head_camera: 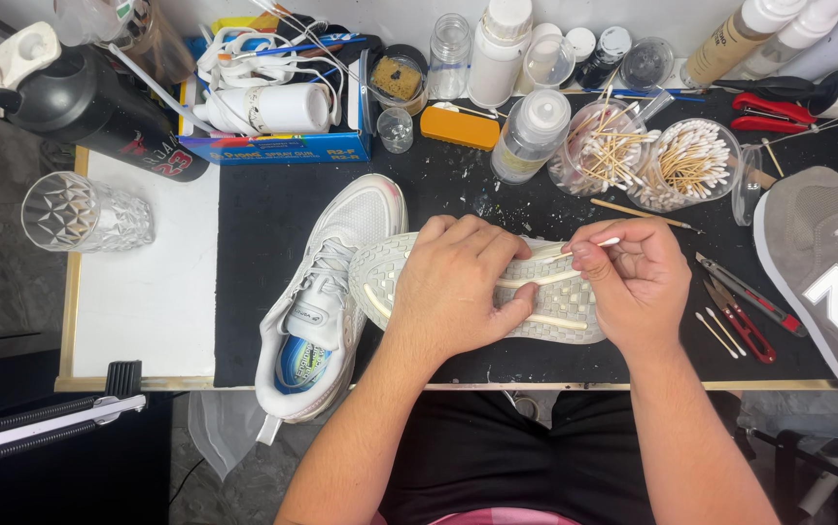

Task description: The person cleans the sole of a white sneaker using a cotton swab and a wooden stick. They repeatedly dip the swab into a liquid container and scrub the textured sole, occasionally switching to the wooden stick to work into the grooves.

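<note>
Our left hand (458, 282) clamped over upturned white sneaker (536, 292) – sole up, mid black mat (273, 224), our right hand (633, 277) pinching cotton swab (589, 247) w/ tip on sole, 2nd white shoe (327, 292) touching sneaker's left end, grey shoe (827, 272) well right – swab jars (686, 160) just behind.

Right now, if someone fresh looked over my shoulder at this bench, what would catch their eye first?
Centre of the black mat: the left hand pins a white sneaker sole-up while the right hand works a cotton swab along its grooves. Its mate, the other white sneaker, lies upright just left, heel hanging over the front edge. Behind them stand two clear tubs of cotton swabs, with a grey sneaker at the far right.
</note>
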